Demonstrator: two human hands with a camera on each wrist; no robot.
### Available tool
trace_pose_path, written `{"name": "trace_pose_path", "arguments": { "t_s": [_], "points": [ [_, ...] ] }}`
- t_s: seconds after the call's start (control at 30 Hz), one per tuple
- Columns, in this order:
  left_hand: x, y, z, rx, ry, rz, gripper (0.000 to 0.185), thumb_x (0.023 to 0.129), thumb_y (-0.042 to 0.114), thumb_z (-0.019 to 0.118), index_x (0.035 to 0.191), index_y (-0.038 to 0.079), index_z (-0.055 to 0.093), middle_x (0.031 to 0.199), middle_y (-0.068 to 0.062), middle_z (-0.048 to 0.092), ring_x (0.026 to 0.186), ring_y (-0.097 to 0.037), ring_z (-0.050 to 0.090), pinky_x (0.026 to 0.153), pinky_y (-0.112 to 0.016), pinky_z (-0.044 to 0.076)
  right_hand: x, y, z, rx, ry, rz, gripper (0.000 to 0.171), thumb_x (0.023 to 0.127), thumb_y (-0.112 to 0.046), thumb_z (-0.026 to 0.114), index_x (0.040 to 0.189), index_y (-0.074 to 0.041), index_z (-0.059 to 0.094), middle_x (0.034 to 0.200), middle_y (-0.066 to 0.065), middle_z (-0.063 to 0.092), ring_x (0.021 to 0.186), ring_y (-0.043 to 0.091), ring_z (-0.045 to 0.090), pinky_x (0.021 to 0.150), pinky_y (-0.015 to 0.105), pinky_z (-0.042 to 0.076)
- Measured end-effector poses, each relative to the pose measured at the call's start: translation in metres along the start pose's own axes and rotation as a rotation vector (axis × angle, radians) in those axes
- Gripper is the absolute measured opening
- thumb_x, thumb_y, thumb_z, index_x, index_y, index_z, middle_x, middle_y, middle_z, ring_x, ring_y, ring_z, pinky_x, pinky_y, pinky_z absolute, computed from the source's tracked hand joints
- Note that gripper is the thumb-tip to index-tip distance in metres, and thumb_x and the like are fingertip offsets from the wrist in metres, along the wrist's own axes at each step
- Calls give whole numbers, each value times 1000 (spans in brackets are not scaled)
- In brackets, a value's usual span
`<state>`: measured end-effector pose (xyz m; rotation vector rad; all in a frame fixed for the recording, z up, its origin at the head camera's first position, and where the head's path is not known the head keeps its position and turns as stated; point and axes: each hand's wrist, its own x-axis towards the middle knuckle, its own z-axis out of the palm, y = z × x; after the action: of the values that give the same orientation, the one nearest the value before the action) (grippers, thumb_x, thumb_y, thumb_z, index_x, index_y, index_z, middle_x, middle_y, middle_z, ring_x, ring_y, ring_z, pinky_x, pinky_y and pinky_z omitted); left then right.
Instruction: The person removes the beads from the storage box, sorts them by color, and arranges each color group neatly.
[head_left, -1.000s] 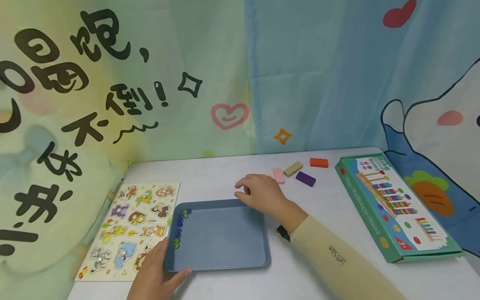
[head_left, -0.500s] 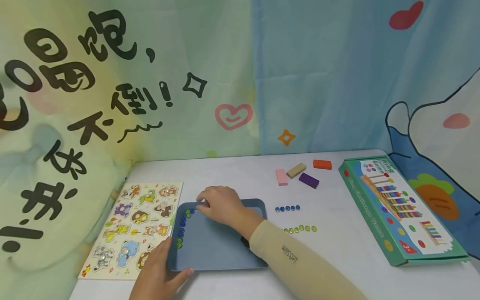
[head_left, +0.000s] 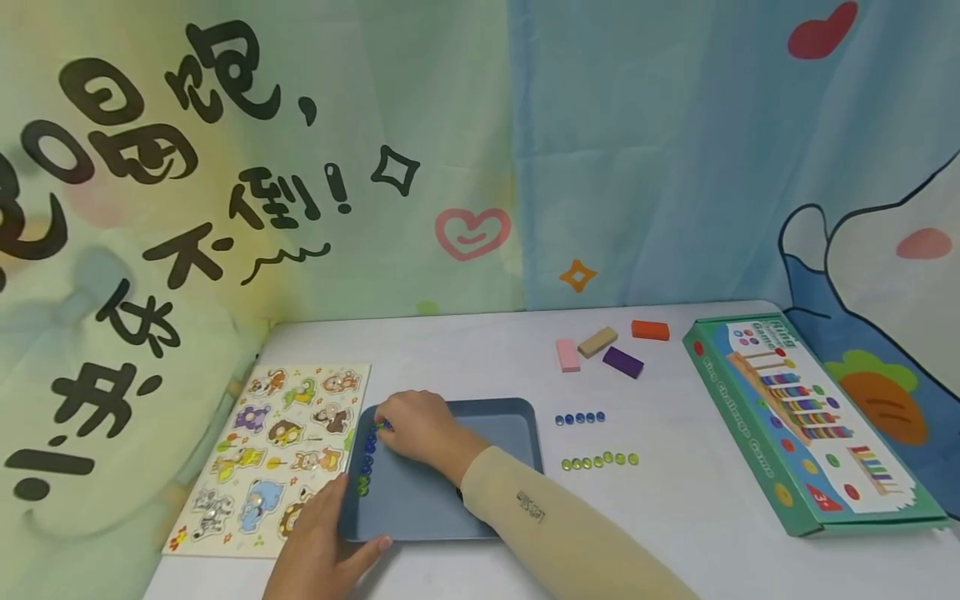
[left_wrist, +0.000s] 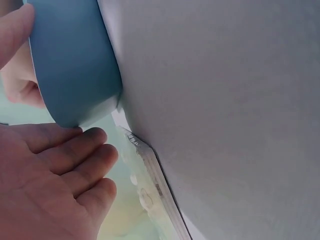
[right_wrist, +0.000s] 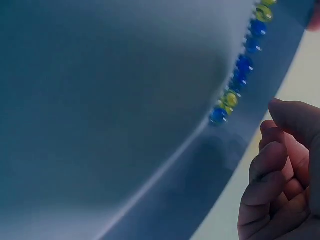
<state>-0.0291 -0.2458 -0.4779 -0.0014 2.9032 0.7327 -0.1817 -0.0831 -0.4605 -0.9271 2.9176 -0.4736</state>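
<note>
A blue-grey tray (head_left: 450, 508) lies on the white table, with a line of blue and green glass beads (right_wrist: 245, 65) along its left side and far-left corner. My left hand (head_left: 315, 542) rests at the tray's near-left corner, fingers along the left side and thumb by the front edge. The left wrist view shows its fingers (left_wrist: 75, 165) loosely extended, touching the tray. My right hand (head_left: 420, 429) is over the far-left corner, beside the end of the bead line. Its fingers (right_wrist: 267, 165) are curled with the thumb near the index finger; whether a bead is between them is hidden.
An animal puzzle board (head_left: 262, 458) lies left of the tray. On the right are a row of blue beads (head_left: 580, 418), a row of green beads (head_left: 600, 461), pink (head_left: 567, 355), tan (head_left: 597, 342), purple (head_left: 622, 362) and orange blocks (head_left: 650, 330), and a green game box (head_left: 813, 425).
My right hand has moved left from beyond the tray's far-right edge to the far-left corner, uncovering the bead rows on the table. My left hand stays at the tray's corner.
</note>
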Motion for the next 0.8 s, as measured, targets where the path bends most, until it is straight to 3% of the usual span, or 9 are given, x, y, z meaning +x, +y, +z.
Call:
{"name": "trace_pose_path", "arguments": {
  "t_s": [0.47, 0.8],
  "points": [
    [0, 2, 0, -12, -8, -7, 114, 83, 65, 80, 162, -2, 32, 162, -26, 43, 149, -50, 42, 121, -66, 39, 7, 0, 18, -53, -8, -13, 13, 95, -32, 78, 104, -23, 83, 99, -9, 81, 89, 8, 75, 79, 27, 63],
    [0, 2, 0, -16, -10, -21, 115, 82, 66, 80, 162, -1, 32, 162, -26, 43, 149, -49, 42, 121, -66, 39, 11, -1, 22, -63, 15, -33, 10, 95, -27, 77, 88, -21, 81, 79, -9, 76, 64, 5, 58, 62, 24, 55]
  ]
}}
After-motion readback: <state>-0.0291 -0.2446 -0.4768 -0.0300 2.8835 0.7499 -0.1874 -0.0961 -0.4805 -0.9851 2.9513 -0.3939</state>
